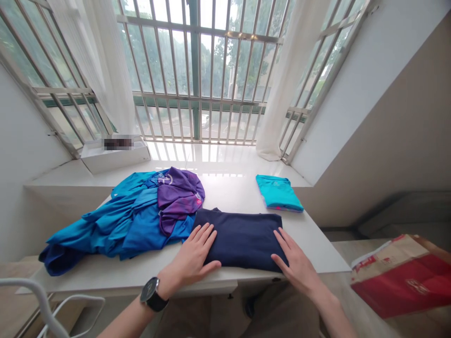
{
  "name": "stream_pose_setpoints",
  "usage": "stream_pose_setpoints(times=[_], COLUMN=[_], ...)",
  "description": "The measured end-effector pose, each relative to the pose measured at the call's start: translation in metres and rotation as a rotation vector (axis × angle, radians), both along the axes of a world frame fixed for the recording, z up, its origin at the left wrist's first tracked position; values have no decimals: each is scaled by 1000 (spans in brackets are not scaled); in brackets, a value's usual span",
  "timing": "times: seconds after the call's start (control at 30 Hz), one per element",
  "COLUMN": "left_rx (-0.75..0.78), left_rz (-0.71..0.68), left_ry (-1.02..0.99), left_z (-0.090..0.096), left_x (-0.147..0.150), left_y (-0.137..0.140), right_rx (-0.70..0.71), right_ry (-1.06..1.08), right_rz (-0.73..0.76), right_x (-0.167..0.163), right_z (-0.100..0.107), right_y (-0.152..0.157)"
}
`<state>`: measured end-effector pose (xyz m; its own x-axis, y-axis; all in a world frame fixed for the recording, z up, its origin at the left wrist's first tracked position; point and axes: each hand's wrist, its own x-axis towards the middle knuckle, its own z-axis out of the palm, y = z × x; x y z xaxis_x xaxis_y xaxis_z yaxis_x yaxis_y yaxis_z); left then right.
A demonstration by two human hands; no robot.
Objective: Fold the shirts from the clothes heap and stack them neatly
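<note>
A navy blue garment (244,241), folded into a flat rectangle, lies on the white table (299,256) in front of me. My left hand (199,249) rests on its left edge, fingers spread and thumb stretched out. Over its right edge lies my right hand (294,258), also with fingers apart. Neither hand grips the cloth. To the left is a loose heap of blue clothes (105,225) with a crumpled purple shirt (179,197) on top. A turquoise shirt (278,192), neatly folded, sits farther back on the right.
Behind the table runs a white window sill (225,157) below a barred window. A white box (116,157) stands on it at left. A red and tan paper bag (405,277) is at the right, beyond the table. White curved tubing (38,293) shows at lower left.
</note>
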<state>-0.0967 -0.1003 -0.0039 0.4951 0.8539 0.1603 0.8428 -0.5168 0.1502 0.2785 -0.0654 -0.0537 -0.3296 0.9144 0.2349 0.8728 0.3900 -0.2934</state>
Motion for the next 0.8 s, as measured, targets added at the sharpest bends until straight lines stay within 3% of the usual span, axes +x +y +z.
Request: stream_pose_setpoints(times=[0.2,0.37,0.5,0.67,0.8], left_rx=[-77,-2,71,279,230], left_rz=[-3,83,86,-11,-123], left_ry=[-22,29,24,-45,-58], left_z=[-7,-23,-29,-32,-21], left_x=[-12,-15,-22,-31,-39], left_y=[-46,-68,-74,-73,-70], right_rx=[147,240,259,361,344], right_ry=[-45,-11,0,37,122], right_rz=[211,261,277,342,354], right_x=[23,34,37,43,46], right_z=[-5,-17,-12,0,18], right_y=[-38,-47,-54,-60,-61])
